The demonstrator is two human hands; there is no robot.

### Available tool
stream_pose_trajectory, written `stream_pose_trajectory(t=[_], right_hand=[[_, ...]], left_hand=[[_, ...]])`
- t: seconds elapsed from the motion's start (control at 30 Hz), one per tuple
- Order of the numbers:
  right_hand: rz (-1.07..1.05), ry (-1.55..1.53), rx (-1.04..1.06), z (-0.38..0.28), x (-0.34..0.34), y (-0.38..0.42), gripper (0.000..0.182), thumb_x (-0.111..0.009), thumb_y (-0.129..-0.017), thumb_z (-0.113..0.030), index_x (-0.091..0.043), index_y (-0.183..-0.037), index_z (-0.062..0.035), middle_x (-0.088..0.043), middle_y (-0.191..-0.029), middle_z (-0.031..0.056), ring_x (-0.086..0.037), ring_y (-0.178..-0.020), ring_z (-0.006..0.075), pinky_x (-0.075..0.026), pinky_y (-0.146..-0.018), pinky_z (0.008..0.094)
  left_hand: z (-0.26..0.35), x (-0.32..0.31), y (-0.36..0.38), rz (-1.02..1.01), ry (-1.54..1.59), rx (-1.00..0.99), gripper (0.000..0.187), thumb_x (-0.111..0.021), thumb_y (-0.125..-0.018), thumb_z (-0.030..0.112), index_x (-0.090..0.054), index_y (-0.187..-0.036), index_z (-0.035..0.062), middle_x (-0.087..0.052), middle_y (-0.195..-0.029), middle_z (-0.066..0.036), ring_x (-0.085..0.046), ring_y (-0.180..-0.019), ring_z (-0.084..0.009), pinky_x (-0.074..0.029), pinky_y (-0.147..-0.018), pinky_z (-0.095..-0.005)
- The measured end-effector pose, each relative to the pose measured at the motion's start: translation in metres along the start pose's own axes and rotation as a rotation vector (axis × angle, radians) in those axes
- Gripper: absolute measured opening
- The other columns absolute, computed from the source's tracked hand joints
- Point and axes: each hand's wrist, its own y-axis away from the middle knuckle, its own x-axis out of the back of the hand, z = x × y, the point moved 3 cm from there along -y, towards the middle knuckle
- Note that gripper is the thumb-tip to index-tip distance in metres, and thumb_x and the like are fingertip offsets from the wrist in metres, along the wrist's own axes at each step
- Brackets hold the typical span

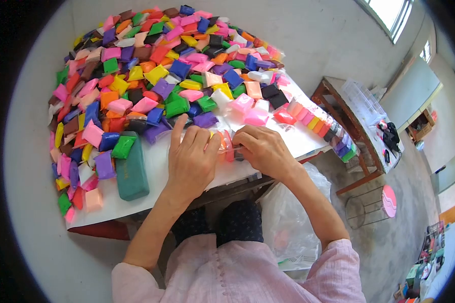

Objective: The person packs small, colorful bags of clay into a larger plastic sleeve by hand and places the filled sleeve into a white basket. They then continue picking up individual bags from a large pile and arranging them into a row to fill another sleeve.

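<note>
Both hands meet over the near edge of the white table. Between them is a clear plastic bag (225,143) with orange and red packets showing through. My left hand (191,159) grips its left side, the index finger lifted and the others curled. On the bag's right side my right hand (264,150) is closed, fingertips pinched together; a dark piece shows under them. Just beyond lie a pink packet (257,116), a purple packet (205,119) and a red packet (284,116). The hands hide part of the bag.
A big heap of coloured soft packets (162,76) covers most of the table (162,189). A green box (132,169) stands left of my hands. To the right lies a row of bagged coloured packets (321,126). A plastic sack (296,217) hangs below the edge; a stool (389,201) stands further right.
</note>
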Motion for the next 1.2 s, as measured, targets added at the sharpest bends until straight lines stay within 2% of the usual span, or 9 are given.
stream_pose_trajectory(t=[0.07, 0.17, 0.47, 0.57, 0.77, 0.87, 0.97, 1.07, 1.2], right_hand=[[-0.007, 0.038, -0.03, 0.002, -0.001, 0.0, 0.017, -0.072, -0.076, -0.006, -0.06, -0.087, -0.0058, -0.062, -0.088, 0.0071, -0.065, -0.082, 0.0265, -0.053, -0.071, 0.037], [0.006, 0.096, -0.036, 0.0, -0.002, 0.003, 0.017, -0.072, -0.076, -0.006, -0.057, -0.085, -0.0054, -0.058, -0.085, 0.0072, -0.063, -0.076, 0.0268, -0.052, -0.067, 0.0376], [0.071, 0.226, 0.059, -0.006, -0.009, 0.01, 0.014, -0.063, -0.077, -0.01, -0.054, -0.086, -0.006, -0.053, -0.083, 0.008, -0.061, -0.069, 0.0243, -0.051, -0.061, 0.0368], [0.072, 0.264, 0.094, -0.009, -0.01, 0.014, 0.017, -0.063, -0.076, -0.011, -0.056, -0.091, -0.007, -0.053, -0.084, 0.0074, -0.062, -0.074, 0.0222, -0.052, -0.065, 0.0356], [0.059, 0.377, 0.172, -0.023, -0.009, 0.021, 0.013, -0.063, -0.075, -0.01, -0.059, -0.086, -0.004, -0.058, -0.093, 0.0112, -0.062, -0.087, 0.0236, -0.051, -0.079, 0.0371], [0.154, 0.394, 0.258, -0.018, -0.015, 0.028, 0.012, -0.063, -0.075, -0.01, -0.062, -0.084, -0.0015, -0.058, -0.097, 0.0118, -0.061, -0.091, 0.0248, -0.051, -0.082, 0.0388], [0.219, 0.407, 0.257, -0.021, -0.015, 0.034, 0.017, -0.064, -0.074, -0.01, -0.064, -0.088, -0.0008, -0.057, -0.096, 0.0094, -0.059, -0.094, 0.0237, -0.049, -0.088, 0.041], [0.22, 0.549, 0.276, -0.029, -0.015, 0.039, 0.018, -0.065, -0.074, -0.01, -0.066, -0.09, -0.0015, -0.055, -0.094, 0.0067, -0.057, -0.092, 0.0213, -0.046, -0.089, 0.042], [0.213, 0.58, 0.25, -0.025, -0.022, 0.043, 0.018, -0.066, -0.076, -0.011, -0.067, -0.092, -0.0019, -0.054, -0.09, 0.0049, -0.055, -0.086, 0.0194, -0.044, -0.087, 0.0394]], left_hand=[[-0.002, -0.008, 0.003, 0.016, -0.005, -0.035, 0.016, -0.07, -0.078, 0.014, -0.063, -0.09, 0.0069, -0.055, -0.085, -0.006, -0.058, -0.088, -0.0233, -0.035, -0.107, -0.0487], [0.0, -0.01, 0.008, 0.056, 0.001, -0.063, 0.008, -0.067, -0.078, 0.012, -0.061, -0.082, 0.0076, -0.055, -0.081, -0.005, -0.058, -0.08, -0.022, -0.038, -0.102, -0.0473], [-0.001, -0.017, 0.025, 0.122, -0.092, -0.167, 0.012, -0.068, -0.077, 0.013, -0.061, -0.087, 0.0119, -0.053, -0.081, -0.001, -0.056, -0.08, -0.0174, -0.042, -0.097, -0.0451], [-0.001, -0.017, 0.025, 0.102, -0.076, -0.179, 0.011, -0.067, -0.079, 0.013, -0.061, -0.088, 0.0124, -0.052, -0.081, -0.001, -0.056, -0.078, -0.0169, -0.042, -0.097, -0.0462], [0.002, -0.018, 0.027, 0.091, -0.112, -0.195, 0.01, -0.066, -0.08, 0.013, -0.062, -0.089, 0.0112, -0.053, -0.081, -0.001, -0.056, -0.079, -0.0167, -0.041, -0.1, -0.0477], [0.003, -0.016, 0.032, 0.071, -0.184, -0.245, 0.013, -0.065, -0.078, 0.013, -0.065, -0.091, 0.0092, -0.055, -0.084, -0.004, -0.056, -0.081, -0.0191, -0.041, -0.101, -0.0481], [0.0, -0.008, 0.041, 0.019, -0.152, -0.29, 0.017, -0.063, -0.079, 0.014, -0.067, -0.093, 0.005, -0.057, -0.086, -0.008, -0.057, -0.083, -0.0221, -0.043, -0.098, -0.0452], [0.002, -0.006, 0.047, 0.023, -0.215, -0.29, 0.021, -0.062, -0.079, 0.014, -0.066, -0.096, 0.0014, -0.057, -0.087, -0.009, -0.056, -0.086, -0.0239, -0.044, -0.095, -0.0411], [-0.009, -0.006, 0.05, -0.121, -0.128, -0.198, 0.026, -0.063, -0.079, 0.014, -0.067, -0.1, 0.0001, -0.059, -0.092, -0.01, -0.058, -0.09, -0.0243, -0.045, -0.09, -0.0389]])
